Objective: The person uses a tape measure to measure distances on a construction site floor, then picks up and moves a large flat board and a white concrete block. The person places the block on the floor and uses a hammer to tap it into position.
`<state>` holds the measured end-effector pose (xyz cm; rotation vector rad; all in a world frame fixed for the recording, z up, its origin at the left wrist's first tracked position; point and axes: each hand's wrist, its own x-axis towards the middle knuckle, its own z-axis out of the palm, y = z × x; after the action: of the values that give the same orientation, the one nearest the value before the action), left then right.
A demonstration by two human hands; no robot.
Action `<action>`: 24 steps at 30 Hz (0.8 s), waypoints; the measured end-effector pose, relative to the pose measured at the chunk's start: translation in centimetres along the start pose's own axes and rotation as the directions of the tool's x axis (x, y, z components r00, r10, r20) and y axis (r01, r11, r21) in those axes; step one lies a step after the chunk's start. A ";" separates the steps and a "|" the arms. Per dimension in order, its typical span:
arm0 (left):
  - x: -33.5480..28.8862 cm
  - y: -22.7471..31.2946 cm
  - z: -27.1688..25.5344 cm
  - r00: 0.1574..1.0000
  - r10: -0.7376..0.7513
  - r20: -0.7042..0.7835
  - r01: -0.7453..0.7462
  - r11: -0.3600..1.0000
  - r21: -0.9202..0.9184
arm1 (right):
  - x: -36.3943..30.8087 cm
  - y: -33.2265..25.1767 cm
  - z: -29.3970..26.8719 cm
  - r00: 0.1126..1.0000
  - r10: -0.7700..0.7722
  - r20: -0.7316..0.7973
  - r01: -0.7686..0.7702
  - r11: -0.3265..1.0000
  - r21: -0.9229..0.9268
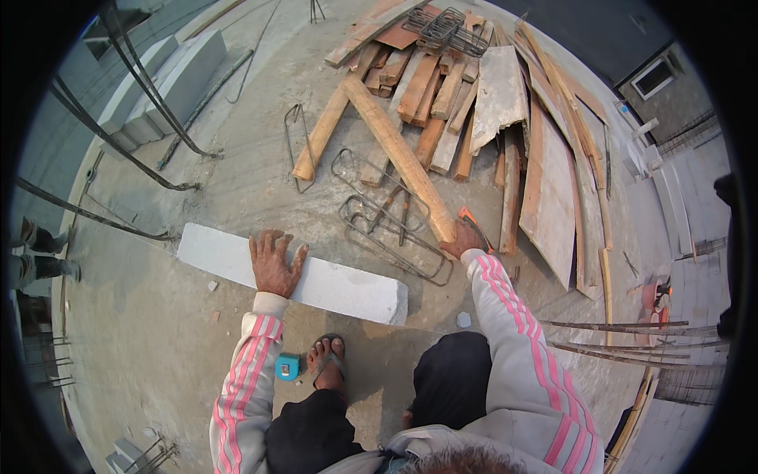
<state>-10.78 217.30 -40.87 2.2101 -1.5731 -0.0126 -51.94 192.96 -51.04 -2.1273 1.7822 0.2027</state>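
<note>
A long white block point(355, 291), like aerated concrete, lies across the concrete floor in front of me. My left hand point(275, 263) rests on its top toward the left end, fingers spread. To the right, my right hand point(464, 239) is closed round the near end of a wooden batten point(399, 150). The batten slants away to the woodpile, its far end beside a second batten point(322, 134). An orange-edged tool point(476, 226) shows right behind my right hand; its kind is partly hidden. Bent steel stirrups point(379, 225) lie between the block and the batten.
A blue tape measure point(287, 366) sits beside my left foot. Loose boards and timber point(442, 95) are heaped ahead, with more stirrups point(446, 31) on top. Rebar point(130, 159) sticks out at left near stacked white blocks point(170, 83); more rebar point(624, 347) reaches in at right.
</note>
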 end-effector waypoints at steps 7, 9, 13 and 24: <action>0.0 -0.3 0.4 0.999 -0.034 0.035 0.033 0.999 0.035 | -6.5 3.0 -7.2 0.998 0.021 -0.053 0.021 0.729 0.684; -0.3 -0.4 0.6 0.999 0.012 -0.032 -0.011 0.999 0.041 | -10.7 3.7 -9.3 0.998 -0.018 0.064 -0.046 0.508 0.860; -0.3 -0.7 0.8 0.999 -0.028 0.028 0.027 0.998 0.054 | -16.3 4.0 -11.9 0.997 0.057 0.049 -0.060 0.210 0.976; 0.1 -0.2 0.4 1.000 -0.012 0.012 0.011 0.998 0.066 | -2.1 3.1 -22.2 0.539 -0.012 -0.842 0.274 0.948 0.162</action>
<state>-10.60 217.11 -41.26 2.2733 -1.5886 0.0225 -58.01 186.45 -30.35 -2.2882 1.8556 -1.2708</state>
